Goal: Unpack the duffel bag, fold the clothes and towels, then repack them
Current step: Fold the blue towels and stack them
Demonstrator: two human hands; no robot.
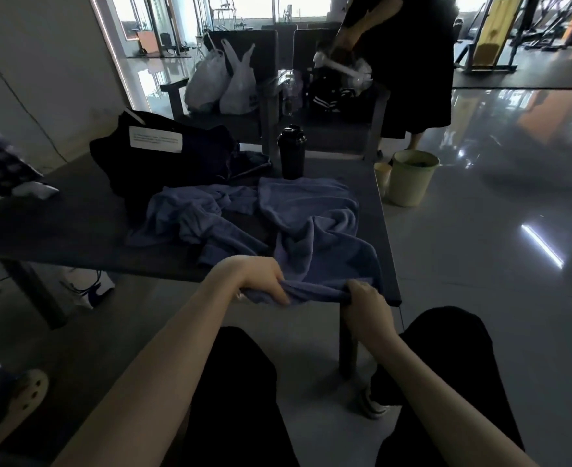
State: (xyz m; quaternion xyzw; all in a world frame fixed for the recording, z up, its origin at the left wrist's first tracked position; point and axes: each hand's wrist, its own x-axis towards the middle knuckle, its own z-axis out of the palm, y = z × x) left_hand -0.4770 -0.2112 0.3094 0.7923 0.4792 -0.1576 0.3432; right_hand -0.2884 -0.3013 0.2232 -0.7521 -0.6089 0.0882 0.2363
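Observation:
A blue towel (318,230) lies crumpled across the right half of the dark table (58,230). Its near edge hangs at the table's front edge, where my left hand (264,279) and my right hand (362,294) each grip it, a short way apart. A second blue cloth (190,214) lies rumpled to the left of the towel. Behind it sits the black duffel bag (163,156) with a white label, slumped open at the back left of the table.
A black shaker bottle (292,153) stands upright behind the towel. A green bucket (411,176) sits on the floor off the table's right side. Another person (409,62) stands beyond, at chairs holding white plastic bags (223,79). My legs are under the table's front edge.

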